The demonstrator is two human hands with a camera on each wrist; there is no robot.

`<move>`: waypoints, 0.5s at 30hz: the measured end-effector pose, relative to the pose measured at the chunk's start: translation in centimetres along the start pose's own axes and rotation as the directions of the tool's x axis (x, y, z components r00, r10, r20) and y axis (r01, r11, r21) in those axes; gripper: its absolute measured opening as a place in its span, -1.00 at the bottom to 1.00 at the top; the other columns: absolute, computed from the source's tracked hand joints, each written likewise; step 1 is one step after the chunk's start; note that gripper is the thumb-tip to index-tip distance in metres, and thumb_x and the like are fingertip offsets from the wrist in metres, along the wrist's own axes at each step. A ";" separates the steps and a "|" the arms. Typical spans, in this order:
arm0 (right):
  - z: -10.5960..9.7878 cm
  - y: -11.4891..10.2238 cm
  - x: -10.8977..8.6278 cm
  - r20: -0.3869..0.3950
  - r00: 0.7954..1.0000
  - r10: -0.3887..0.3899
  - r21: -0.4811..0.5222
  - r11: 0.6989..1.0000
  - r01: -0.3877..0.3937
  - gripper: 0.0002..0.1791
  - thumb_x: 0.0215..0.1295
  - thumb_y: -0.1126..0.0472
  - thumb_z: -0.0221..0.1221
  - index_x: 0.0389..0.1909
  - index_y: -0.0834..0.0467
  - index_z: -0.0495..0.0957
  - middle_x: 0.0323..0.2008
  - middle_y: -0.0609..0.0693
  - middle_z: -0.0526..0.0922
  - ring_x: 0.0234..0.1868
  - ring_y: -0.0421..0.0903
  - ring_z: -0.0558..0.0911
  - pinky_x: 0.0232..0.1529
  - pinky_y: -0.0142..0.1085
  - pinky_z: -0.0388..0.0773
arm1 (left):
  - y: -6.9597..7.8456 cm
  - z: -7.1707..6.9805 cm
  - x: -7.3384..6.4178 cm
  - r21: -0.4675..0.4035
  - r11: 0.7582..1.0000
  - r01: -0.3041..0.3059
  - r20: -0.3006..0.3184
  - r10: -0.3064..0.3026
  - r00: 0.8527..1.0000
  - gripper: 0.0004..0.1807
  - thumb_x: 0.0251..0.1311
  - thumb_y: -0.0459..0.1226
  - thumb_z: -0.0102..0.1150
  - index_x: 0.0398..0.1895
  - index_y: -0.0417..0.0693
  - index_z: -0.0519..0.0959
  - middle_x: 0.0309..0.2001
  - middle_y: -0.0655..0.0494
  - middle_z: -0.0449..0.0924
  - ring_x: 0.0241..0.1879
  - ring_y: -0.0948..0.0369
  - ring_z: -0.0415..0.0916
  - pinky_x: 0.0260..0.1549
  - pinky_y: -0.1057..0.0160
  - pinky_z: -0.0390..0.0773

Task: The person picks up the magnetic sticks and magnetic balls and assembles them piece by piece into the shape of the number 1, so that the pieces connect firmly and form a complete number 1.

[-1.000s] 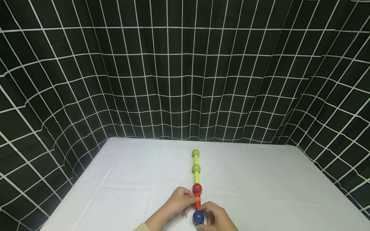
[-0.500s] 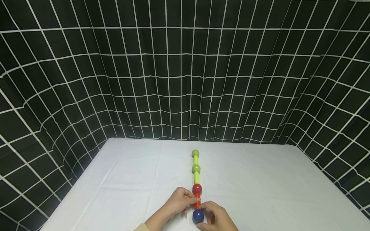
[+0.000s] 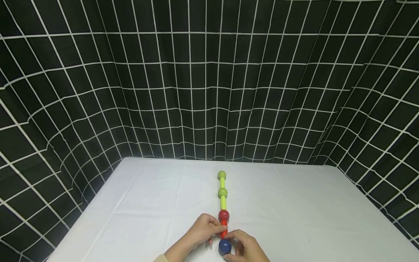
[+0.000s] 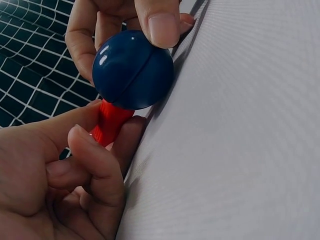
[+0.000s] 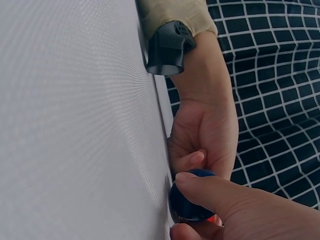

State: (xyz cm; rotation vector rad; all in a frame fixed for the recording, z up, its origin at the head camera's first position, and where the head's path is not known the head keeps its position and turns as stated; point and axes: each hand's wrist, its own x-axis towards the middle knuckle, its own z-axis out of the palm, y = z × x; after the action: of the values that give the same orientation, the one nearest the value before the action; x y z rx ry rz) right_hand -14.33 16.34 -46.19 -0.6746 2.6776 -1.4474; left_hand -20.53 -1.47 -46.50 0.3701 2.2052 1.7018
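A straight chain of balls and rods lies on the white table, running away from me in the head view. Its far part has two green balls (image 3: 222,193) joined by yellow-green rods (image 3: 223,202), then a red ball (image 3: 224,215) and a red rod (image 3: 224,233). My left hand (image 3: 204,230) pinches the red rod between thumb and fingers. At the near end sits a glossy blue ball (image 4: 132,70), against the rod's end in the left wrist view. My right hand (image 3: 244,247) grips this ball, thumb on the near side. Fingers hide the rod's lower side.
A white cloth covers the table (image 3: 147,203), and a black curtain with a white grid (image 3: 203,91) stands behind and at both sides. A dark wrist camera (image 5: 170,47) sits at the left sleeve (image 5: 185,12), close to the cloth.
Both hands keep their holds on the red rod and the blue ball. The blue ball sits slightly nearer the red rod than a second ago; otherwise little differs.
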 end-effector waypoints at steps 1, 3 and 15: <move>0.0 0.0 0.0 0.000 1.000 0.004 0.000 1.000 -0.004 -0.55 -0.09 0.20 0.40 -0.14 0.24 0.53 -0.22 0.13 0.61 -0.60 -0.45 0.36 -0.61 -0.50 0.40 | 0.0 0.0 0.0 -0.001 1.000 0.001 0.001 -0.001 1.000 -0.72 0.01 -0.13 0.32 -0.57 -0.20 0.63 -0.75 0.20 0.48 -0.90 0.47 0.17 -0.89 0.59 0.15; -0.1 -0.1 0.0 -0.003 1.000 0.010 0.003 1.000 -0.010 -0.55 -0.10 0.20 0.40 -0.14 0.23 0.54 -0.22 0.13 0.61 -0.60 -0.44 0.36 -0.61 -0.50 0.40 | 0.1 0.0 0.0 -0.003 1.000 0.002 0.001 -0.002 1.000 -0.72 0.02 -0.13 0.31 -0.57 -0.20 0.63 -0.77 0.22 0.45 -0.90 0.47 0.17 -0.89 0.59 0.15; -0.1 -0.3 0.1 0.016 0.997 0.073 0.001 0.997 -0.073 -0.55 -0.09 0.21 0.40 -0.12 0.22 0.54 -0.21 0.09 0.61 -0.59 -0.41 0.36 -0.58 -0.49 0.38 | -0.1 -0.8 0.1 -0.003 1.000 0.022 0.034 -0.022 0.999 -0.72 0.05 -0.11 0.29 -0.52 -0.17 0.65 -0.62 0.04 0.66 -0.87 0.46 0.25 -0.86 0.60 0.25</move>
State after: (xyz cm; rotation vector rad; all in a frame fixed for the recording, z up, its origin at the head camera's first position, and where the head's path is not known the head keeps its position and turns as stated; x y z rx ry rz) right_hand -14.28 16.23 -45.88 -0.5797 2.6585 -1.4210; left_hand -20.93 -2.18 -46.38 0.3700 2.1746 1.6757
